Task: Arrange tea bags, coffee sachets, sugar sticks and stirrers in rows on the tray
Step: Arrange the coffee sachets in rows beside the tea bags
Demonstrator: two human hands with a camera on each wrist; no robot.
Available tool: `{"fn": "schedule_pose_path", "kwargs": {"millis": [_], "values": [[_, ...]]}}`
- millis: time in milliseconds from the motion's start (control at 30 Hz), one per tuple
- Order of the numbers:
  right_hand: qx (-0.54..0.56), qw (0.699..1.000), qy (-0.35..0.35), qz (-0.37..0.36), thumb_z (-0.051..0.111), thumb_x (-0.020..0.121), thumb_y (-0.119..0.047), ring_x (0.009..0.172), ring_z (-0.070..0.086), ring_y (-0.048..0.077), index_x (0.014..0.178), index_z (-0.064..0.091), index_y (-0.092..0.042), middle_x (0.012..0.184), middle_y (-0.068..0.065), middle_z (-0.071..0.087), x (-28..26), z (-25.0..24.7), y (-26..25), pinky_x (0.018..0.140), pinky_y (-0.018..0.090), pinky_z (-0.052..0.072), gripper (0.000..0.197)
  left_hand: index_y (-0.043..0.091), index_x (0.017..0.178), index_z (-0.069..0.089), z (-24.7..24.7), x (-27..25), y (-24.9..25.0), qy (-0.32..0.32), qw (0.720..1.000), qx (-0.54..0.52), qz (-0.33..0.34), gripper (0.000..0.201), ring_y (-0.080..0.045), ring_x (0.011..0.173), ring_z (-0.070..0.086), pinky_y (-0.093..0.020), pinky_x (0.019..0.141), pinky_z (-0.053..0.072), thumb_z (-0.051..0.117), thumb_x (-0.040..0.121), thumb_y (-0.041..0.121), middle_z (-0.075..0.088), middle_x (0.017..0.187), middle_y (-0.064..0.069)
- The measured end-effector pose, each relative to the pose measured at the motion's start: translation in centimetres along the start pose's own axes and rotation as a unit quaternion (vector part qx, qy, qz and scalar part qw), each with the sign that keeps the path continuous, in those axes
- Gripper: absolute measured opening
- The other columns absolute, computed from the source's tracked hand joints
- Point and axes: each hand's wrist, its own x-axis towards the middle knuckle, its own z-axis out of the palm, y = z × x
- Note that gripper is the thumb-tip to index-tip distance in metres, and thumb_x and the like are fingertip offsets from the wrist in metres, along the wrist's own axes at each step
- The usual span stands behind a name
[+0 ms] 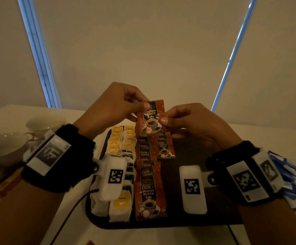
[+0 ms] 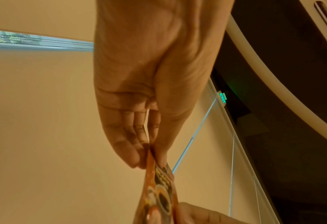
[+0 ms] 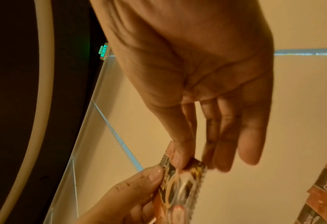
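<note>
Both hands hold one brown black-coffee sachet (image 1: pixel 150 118) upright above the far end of the dark tray (image 1: pixel 193 152). My left hand (image 1: pixel 142 106) pinches its top left corner between thumb and fingers, and the same sachet (image 2: pixel 159 195) shows below the left hand (image 2: pixel 151 157) in the left wrist view. My right hand (image 1: pixel 163 120) pinches the right edge; the right wrist view shows that hand (image 3: pixel 185 165) on the sachet (image 3: pixel 179 186). On the tray lie two rows of yellow-tagged tea bags (image 1: pixel 119 149) and a row of overlapping coffee sachets (image 1: pixel 148 175), with a second short row (image 1: pixel 165 145) beside it.
Two white cups (image 1: pixel 4 147) stand on the table left of the tray. A heap of blue-and-white sugar sticks (image 1: pixel 292 181) lies at the right, behind my right wrist. The right half of the tray is bare dark surface. A cable (image 1: pixel 69 213) runs along the near left.
</note>
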Motion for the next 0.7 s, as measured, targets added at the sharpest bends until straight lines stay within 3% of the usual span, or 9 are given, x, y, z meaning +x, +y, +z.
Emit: {"fn": "schedule_pose_path", "kwargs": {"millis": [100,200,367,700], "values": [[-0.029,0.999,0.025,0.038,0.070,0.079,-0.013,0.071,0.064,0.010,0.080,0.069,-0.012,0.080,0.004,0.069,0.0,-1.0,0.6,0.055,0.017,0.052,0.002,0.016,0.093,0.070,-0.1,0.0,0.1,-0.002,1.000,0.030,0.009,0.012,-0.010,0.069,0.067,-0.018,0.056,0.054,0.068,0.084,0.024,0.070,0.077,-0.002],[-0.070,0.987,0.045,0.135,0.073,0.077,-0.009,0.059,0.061,0.006,0.078,0.068,-0.009,0.070,0.002,0.067,1.2,-2.5,2.0,0.051,0.017,0.051,0.005,0.022,0.105,0.067,-0.6,0.1,0.2,0.023,0.999,0.040,0.007,0.025,-0.009,0.073,0.068,-0.019,0.055,0.054,0.069,0.083,0.034,0.068,0.085,0.000],[-0.124,0.943,-0.023,0.308,0.068,0.081,-0.010,0.072,0.058,0.011,0.084,0.065,-0.010,0.079,0.003,0.064,2.6,-3.2,4.8,0.062,0.022,0.049,0.005,0.026,0.108,0.065,-1.5,0.2,0.4,0.041,0.997,0.059,-0.001,0.030,-0.007,0.073,0.066,-0.016,0.053,0.051,0.069,0.081,0.037,0.067,0.090,0.003],[-0.209,0.924,-0.081,0.311,0.059,0.088,-0.005,0.074,0.057,0.012,0.084,0.056,-0.013,0.081,0.002,0.062,3.5,-0.9,5.3,0.070,0.025,0.045,0.009,0.028,0.105,0.063,-1.8,0.1,0.2,0.033,0.997,0.074,-0.004,0.028,-0.008,0.074,0.067,-0.016,0.053,0.049,0.071,0.080,0.036,0.068,0.092,0.002]]}}
